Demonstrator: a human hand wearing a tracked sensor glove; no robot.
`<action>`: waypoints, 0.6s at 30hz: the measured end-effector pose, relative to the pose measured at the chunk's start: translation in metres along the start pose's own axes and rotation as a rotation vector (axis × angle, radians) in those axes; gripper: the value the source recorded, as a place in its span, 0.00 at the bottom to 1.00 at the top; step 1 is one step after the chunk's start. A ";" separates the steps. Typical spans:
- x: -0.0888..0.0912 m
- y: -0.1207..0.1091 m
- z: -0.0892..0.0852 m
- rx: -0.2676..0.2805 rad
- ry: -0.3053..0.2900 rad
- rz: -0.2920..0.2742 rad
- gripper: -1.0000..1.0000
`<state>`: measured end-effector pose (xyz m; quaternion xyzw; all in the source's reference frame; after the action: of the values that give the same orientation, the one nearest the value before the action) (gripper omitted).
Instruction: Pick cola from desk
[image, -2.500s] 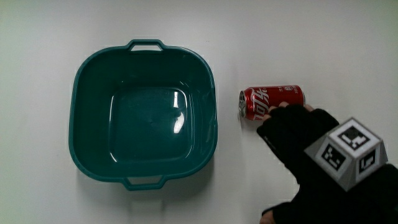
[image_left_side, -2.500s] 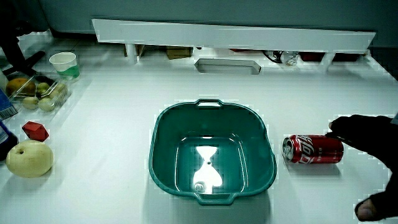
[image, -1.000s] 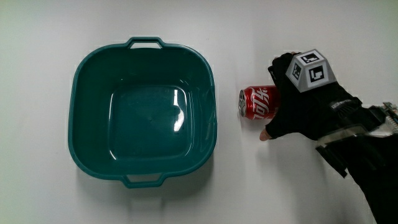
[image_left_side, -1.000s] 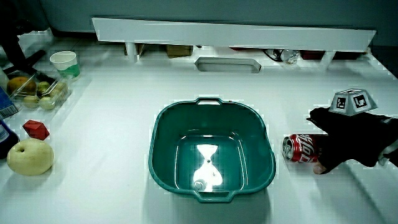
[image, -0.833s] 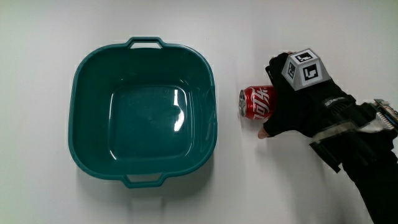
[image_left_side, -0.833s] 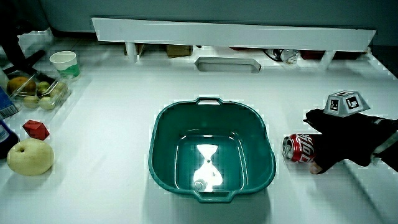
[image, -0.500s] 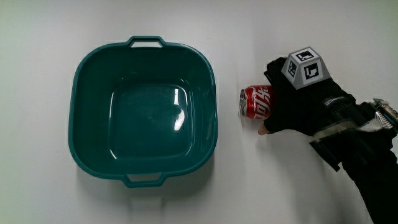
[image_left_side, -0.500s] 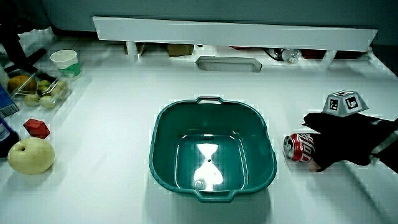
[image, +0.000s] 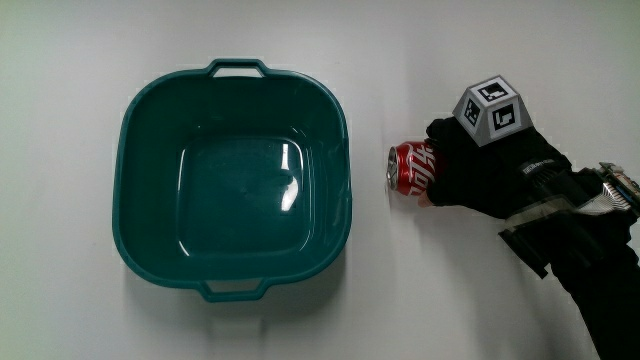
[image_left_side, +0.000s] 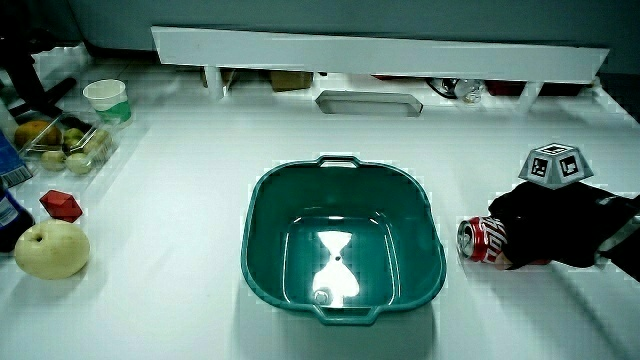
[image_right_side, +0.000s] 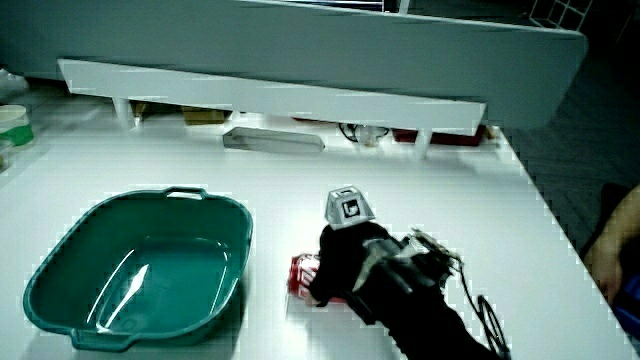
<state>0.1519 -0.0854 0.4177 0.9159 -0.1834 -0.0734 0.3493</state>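
A red cola can (image: 409, 168) lies on its side on the white table, beside the teal basin (image: 146, 130), its top end facing the basin. The gloved hand (image: 472, 170) lies over the can with its fingers curled around it, and the thumb tucked in against the can. Most of the can's body is hidden under the glove. In both side views the can (image_left_side: 480, 240) (image_right_side: 303, 275) rests on the table with the hand (image_left_side: 545, 230) (image_right_side: 350, 265) closed over it. The patterned cube (image: 493, 109) sits on the back of the hand.
The basin (image_left_side: 262, 215) holds nothing. At the table's edge past the basin stand an apple (image_left_side: 48, 250), a red block (image_left_side: 61, 206), a box of fruit (image_left_side: 62, 143) and a paper cup (image_left_side: 106, 100). A low white partition (image_left_side: 380, 55) runs along the table.
The hand came from nearer the person onto the can. In the last half second its thumb and fingers closed around it. The can has not left the table.
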 end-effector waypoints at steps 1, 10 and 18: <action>0.001 0.001 -0.002 -0.001 0.001 -0.002 0.87; 0.007 -0.006 0.005 0.029 0.012 0.001 1.00; 0.008 -0.021 0.033 0.108 0.012 -0.002 1.00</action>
<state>0.1563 -0.0941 0.3785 0.9340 -0.1843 -0.0585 0.3005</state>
